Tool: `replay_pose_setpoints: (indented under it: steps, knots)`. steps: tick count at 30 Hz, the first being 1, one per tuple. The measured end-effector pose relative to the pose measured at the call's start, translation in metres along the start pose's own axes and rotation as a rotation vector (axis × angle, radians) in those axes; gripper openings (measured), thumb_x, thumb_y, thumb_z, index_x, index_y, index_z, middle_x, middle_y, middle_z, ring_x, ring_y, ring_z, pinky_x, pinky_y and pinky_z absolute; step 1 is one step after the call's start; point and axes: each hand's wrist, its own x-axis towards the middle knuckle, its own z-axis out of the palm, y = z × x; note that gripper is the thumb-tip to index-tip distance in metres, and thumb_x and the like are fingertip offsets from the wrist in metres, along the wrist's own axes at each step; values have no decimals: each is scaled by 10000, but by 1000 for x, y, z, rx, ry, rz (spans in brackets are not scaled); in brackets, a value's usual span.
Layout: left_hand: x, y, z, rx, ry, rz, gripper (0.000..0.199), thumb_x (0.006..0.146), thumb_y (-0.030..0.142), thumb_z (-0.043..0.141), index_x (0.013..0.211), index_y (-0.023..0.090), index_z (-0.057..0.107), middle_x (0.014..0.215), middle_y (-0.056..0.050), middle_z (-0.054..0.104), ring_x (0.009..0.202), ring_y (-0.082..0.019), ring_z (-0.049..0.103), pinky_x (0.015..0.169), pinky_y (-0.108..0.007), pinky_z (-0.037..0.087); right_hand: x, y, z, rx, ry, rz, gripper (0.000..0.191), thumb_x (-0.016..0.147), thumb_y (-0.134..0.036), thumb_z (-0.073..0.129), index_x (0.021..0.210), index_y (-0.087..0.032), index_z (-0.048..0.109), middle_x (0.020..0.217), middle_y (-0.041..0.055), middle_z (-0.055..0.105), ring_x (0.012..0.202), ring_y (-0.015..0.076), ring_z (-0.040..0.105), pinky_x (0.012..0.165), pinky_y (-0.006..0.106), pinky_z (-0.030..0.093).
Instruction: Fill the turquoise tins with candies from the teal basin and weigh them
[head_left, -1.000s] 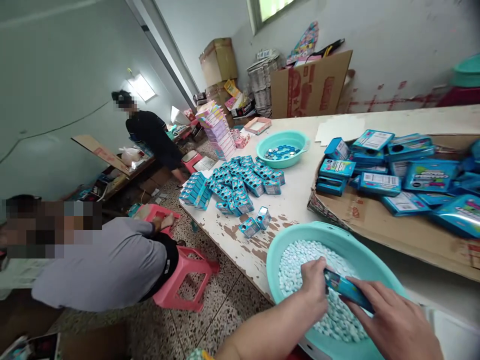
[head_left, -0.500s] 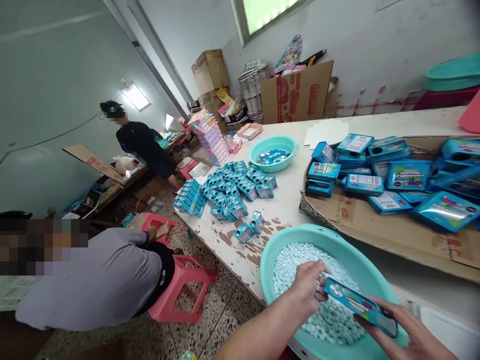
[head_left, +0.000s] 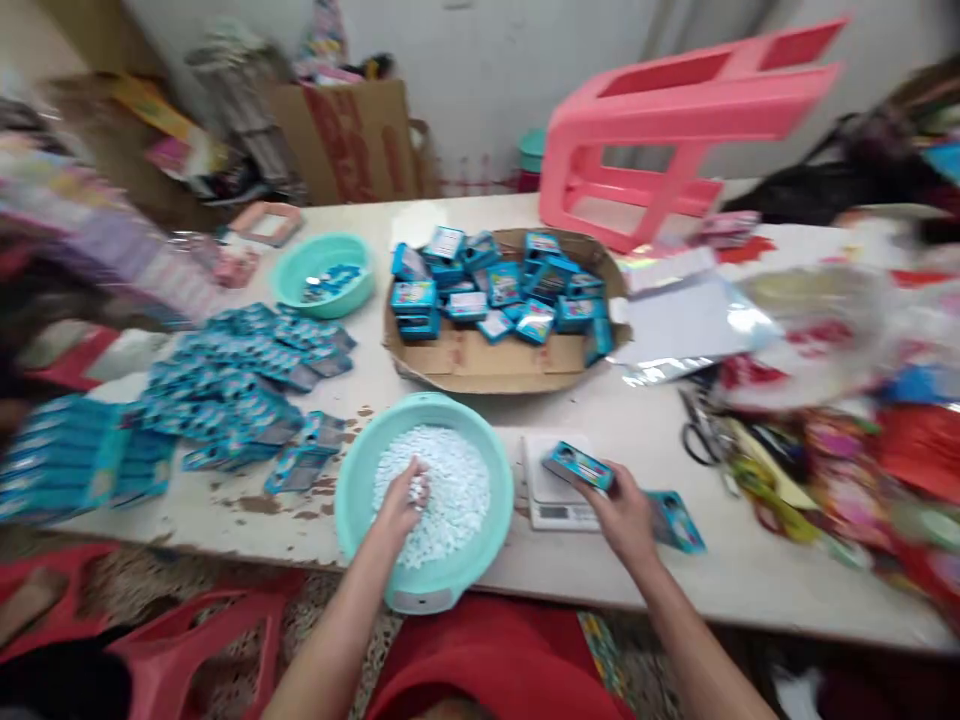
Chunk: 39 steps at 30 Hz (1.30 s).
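My left hand (head_left: 403,502) is inside the turquoise basin (head_left: 351,505), its fingers curled round a few small white tablets from the heap (head_left: 454,500) there. My right hand (head_left: 626,508) grips a small blue printed box (head_left: 580,465), held tilted above the white digital scale (head_left: 559,515). Whether the box touches the scale is hard to tell. Another blue box (head_left: 677,522) lies on the table just right of my right wrist, partly hidden behind it.
Beyond the basin, a cardboard tray (head_left: 465,365) carries several blue boxes. More boxes (head_left: 225,390) cover the table's left side, near a smaller turquoise basin (head_left: 326,300). An overturned pink stool (head_left: 637,140) stands behind. Scissors (head_left: 701,435) and plastic bags (head_left: 810,330) lie right.
The view has swung right and down. The blue box in my right hand has moved from over the basin to above the scale, away from my left hand, which stays at the tablets.
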Motion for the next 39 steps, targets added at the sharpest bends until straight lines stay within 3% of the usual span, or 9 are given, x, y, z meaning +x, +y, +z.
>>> replay_pose_setpoints:
  steps: [3, 6, 11, 16, 21, 27, 34, 39]
  knots:
    - [14, -5, 2, -21, -6, -19, 167, 829, 299, 594, 873, 148, 539, 523, 50, 450, 371, -37, 399, 329, -116, 239, 1, 17, 13, 150, -34, 19, 359, 722, -435, 644, 971, -183, 580, 905, 59, 634, 816, 218, 601, 747, 374, 506]
    - [15, -12, 6, -26, -6, -33, 133, 851, 270, 558, 840, 142, 526, 590, 20, 502, 418, -44, 452, 338, -117, 276, -3, 24, 18, 254, -63, 61, 381, 732, -403, 655, 1035, -192, 561, 986, 72, 628, 924, 226, 599, 829, 402, 500]
    - [11, -14, 13, -67, -23, -53, 154, 855, 288, 556, 794, 152, 516, 540, 43, 418, 394, -43, 406, 326, -131, 271, -12, 17, 2, 252, 30, 40, 570, 715, -385, 699, 1213, -217, 479, 1253, 108, 510, 1178, 246, 488, 984, 461, 424]
    - [14, -15, 13, -44, -3, -58, 61, 844, 201, 557, 849, 145, 535, 605, 20, 485, 428, -35, 444, 347, -114, 306, -21, 15, -23, 258, 176, 105, 427, 785, -390, 626, 1157, -205, 526, 1151, 114, 569, 1038, 228, 577, 873, 445, 505]
    - [12, -18, 12, -5, -33, -85, 100, 857, 232, 540, 845, 134, 556, 538, 42, 432, 381, -33, 387, 324, -131, 260, -31, 26, -30, 279, 197, 183, 377, 776, -400, 632, 1074, -180, 566, 1083, 114, 609, 961, 222, 609, 854, 447, 508]
    - [6, -20, 15, 0, -31, -54, 209, 843, 335, 569, 765, 146, 525, 480, 62, 379, 353, -38, 354, 319, -141, 244, -38, 33, -25, 322, 191, 245, 376, 760, -428, 643, 1029, -173, 584, 1048, 110, 638, 941, 222, 615, 861, 448, 498]
    - [7, -26, 8, 66, -52, -22, 218, 737, 292, 686, 824, 140, 556, 505, 66, 418, 342, -22, 335, 313, -134, 186, -35, 27, -17, 328, 157, 240, 367, 782, -431, 620, 1032, -164, 584, 1052, 119, 632, 953, 224, 608, 861, 440, 497]
    - [4, -34, 7, 138, -34, 32, 405, 659, 495, 716, 658, 144, 515, 452, 64, 389, 348, -36, 341, 333, -155, 197, -24, 24, 1, 251, 72, 134, 539, 707, -421, 692, 1170, -199, 527, 1164, 121, 578, 1060, 253, 561, 854, 442, 511]
